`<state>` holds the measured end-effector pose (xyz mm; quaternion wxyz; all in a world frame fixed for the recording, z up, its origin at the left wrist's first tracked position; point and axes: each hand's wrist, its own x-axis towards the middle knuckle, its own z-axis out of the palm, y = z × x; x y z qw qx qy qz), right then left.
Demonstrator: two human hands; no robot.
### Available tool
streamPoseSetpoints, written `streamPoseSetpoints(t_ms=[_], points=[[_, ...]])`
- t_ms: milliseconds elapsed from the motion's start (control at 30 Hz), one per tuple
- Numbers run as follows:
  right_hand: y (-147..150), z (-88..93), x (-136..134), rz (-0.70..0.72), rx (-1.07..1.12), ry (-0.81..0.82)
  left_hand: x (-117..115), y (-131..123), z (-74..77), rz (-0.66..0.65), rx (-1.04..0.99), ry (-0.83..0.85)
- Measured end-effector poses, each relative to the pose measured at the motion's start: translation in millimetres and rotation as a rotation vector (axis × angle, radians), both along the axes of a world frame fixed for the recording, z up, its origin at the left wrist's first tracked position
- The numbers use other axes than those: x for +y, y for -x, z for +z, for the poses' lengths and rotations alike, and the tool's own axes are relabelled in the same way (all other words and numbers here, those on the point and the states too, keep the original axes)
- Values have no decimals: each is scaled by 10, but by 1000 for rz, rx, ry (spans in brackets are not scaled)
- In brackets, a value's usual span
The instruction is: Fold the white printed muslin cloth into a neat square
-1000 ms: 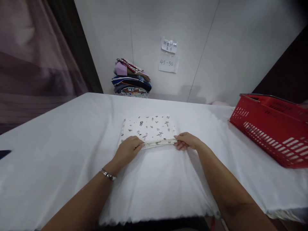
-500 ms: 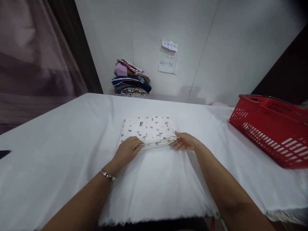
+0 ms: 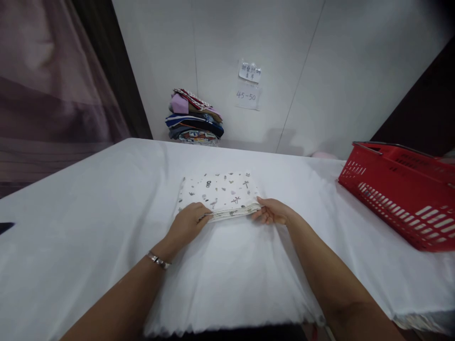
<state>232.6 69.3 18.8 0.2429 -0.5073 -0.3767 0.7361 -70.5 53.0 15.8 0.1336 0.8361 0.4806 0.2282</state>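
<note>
A folded white cloth (image 3: 222, 192), printed with small palm trees, birds and leaves, lies flat in the middle of the white-covered table (image 3: 106, 203). Several stacked layers show along its near edge. My left hand (image 3: 192, 219) pinches the near left part of that edge, thumb toward the layers and fingers over the top. At the near right corner, my right hand (image 3: 270, 211) grips the layers with the thumb on top and the fingers curled underneath. A metal bracelet (image 3: 158, 260) circles my left wrist.
On the right stands a red plastic basket (image 3: 394, 189) with a metal handle. A pile of folded clothes (image 3: 195, 118) rests at the far edge against the wall. Two paper notes (image 3: 248, 96) are stuck there. A pinkish curtain (image 3: 53, 94) hangs at left, and a dark object (image 3: 6, 227) lies at the left edge.
Little differs. My right hand's fingers have shifted slightly at the cloth's corner, while my left hand keeps its place. The view has tilted very slightly.
</note>
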Motion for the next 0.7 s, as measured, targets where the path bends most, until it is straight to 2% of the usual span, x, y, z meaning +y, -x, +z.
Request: streamPoseSetpoints(t_ms=[200,367,433,700], points=[[0,-33,21,-39,18,-2,8,13,-24,-12,-5,-6],[-10,-51,73,-194,-61,-217,9,9,-35,-34,-11,-47],[-1,-71,85,-229,-127,-255,5,7,-34,-34,-6,-48],[3,-119,35,-161,-316,-247,-15,13,-20,-24,13,-20]])
